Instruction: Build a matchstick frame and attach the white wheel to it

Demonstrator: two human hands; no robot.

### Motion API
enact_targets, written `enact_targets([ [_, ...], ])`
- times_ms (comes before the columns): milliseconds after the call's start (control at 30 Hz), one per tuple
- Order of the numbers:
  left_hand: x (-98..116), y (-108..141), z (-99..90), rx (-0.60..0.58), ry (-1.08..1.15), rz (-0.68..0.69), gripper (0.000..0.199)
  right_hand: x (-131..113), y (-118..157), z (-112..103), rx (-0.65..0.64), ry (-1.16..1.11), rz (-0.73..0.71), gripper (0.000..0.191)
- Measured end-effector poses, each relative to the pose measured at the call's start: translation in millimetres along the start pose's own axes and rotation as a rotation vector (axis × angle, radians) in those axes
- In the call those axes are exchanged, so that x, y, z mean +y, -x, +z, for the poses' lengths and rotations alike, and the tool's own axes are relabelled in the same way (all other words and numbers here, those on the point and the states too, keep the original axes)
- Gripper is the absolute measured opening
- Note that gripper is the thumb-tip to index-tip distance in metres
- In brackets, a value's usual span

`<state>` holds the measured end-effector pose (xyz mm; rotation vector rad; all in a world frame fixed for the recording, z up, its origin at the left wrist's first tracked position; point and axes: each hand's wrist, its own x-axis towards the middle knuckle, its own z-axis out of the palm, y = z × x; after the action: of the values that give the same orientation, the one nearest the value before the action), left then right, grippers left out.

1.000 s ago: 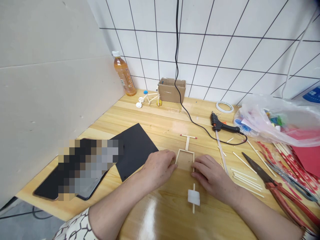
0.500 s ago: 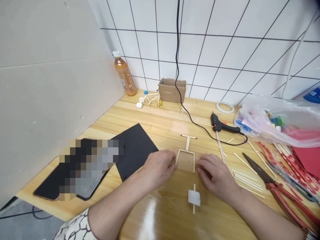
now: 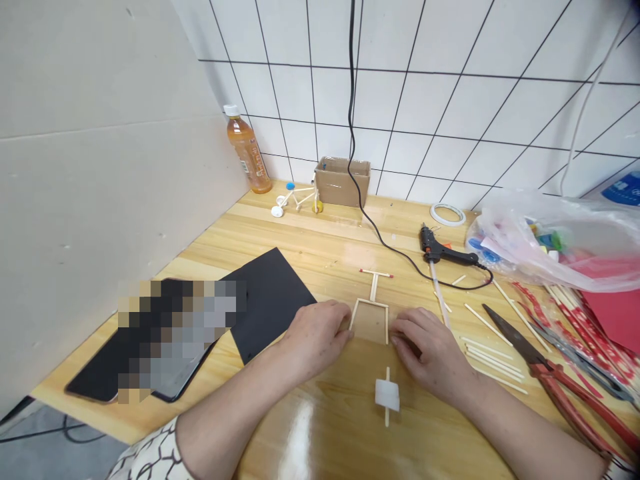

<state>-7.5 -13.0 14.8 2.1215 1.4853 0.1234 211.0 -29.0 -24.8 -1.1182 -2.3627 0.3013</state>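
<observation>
Frame [image 3: 387, 325], lying flat on the table [image 3: 320, 243] between the two hands — thin, open at the near end, so liable to skew if nudged by either hand. Could part at the corners under uneven sideways pressure. At its left side, left hand [image 3: 317, 337] with fingertips bent close together, seemingly touching; cannot tell whether gripping. Beside its right side, right hand [image 3: 433, 350], loosely curled with thumb and fingers a little apart, apparently grasping nothing. Nearer than the fingertips, white piece [image 3: 387, 395] on a stick — could be knocked by a careless right thumb. Beyond the right hand, glue gun [image 3: 453, 255].
</observation>
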Motion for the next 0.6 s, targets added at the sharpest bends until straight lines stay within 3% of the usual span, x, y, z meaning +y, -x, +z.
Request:
enact_targets([
  [600, 0.9, 0.1, -4.2, -0.047, -0.007, 0.004, 0.005, -2.0, 2.0, -2.7, -0.032, -0.006, 0.015, 0.019],
])
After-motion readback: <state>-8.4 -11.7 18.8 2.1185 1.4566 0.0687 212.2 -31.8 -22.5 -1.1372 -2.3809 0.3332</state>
